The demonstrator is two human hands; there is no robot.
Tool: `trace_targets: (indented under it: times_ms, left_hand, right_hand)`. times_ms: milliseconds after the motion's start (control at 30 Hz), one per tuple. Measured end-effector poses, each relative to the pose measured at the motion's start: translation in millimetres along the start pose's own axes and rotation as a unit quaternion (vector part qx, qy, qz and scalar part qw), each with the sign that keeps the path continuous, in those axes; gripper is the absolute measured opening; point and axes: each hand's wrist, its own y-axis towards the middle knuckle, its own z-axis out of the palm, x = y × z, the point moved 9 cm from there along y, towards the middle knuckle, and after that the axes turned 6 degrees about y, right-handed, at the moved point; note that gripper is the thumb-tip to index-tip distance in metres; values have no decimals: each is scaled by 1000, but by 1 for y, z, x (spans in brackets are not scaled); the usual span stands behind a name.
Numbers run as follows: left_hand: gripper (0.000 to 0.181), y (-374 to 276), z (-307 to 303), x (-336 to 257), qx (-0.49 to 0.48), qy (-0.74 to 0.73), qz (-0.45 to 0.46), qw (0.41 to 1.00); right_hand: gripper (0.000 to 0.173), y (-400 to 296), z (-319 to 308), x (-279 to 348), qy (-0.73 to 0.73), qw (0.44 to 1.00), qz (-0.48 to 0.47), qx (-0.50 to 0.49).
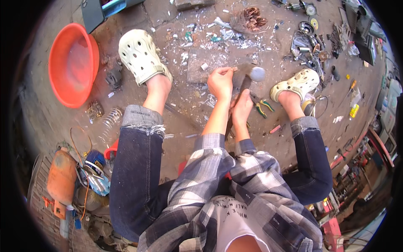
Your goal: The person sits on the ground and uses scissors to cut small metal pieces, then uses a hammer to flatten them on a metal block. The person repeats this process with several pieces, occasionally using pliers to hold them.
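Observation:
My right hand is wrapped around the dark handle of a hammer. The hammer's head, with a pale worn face, is just beyond my fingers over the work area. Pinched between the thumb and fingers of my left hand is a small brownish piece, close beside the hammer head. Beneath both hands lies a flat metal plate littered with pale chips, with a small white cylindrical piece on it. Pliers with green and yellow handles rest on the ground right of my right hand.
An orange-red basin stands far left. Ahead, a clear container holds copper-coloured scrap. Metal parts cluster at upper right. A screwdriver lies farther right. An orange tank-like object sits lower left. My feet in cream clogs flank the plate.

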Motion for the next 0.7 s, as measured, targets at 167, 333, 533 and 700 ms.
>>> trace_targets:
  times_ms: [167,333,533,700]
  left_hand:
    - [13,-5,0,-6,6,-26,8,1000]
    - [12,-6,-1,-5,-1,-13,10,1000]
    - [12,-8,-4,-19,-12,7,25,1000]
    - [13,-12,-5,-18,-8,36,20,999]
  right_hand:
    - [53,-13,-13,19,-28,994,-100,-22]
    - [48,0,-6,5,-138,983,-120,-30]
    - [50,-15,-14,31,-52,991,-125,-15]
    - [48,4,4,30,-216,952,-212,-49]
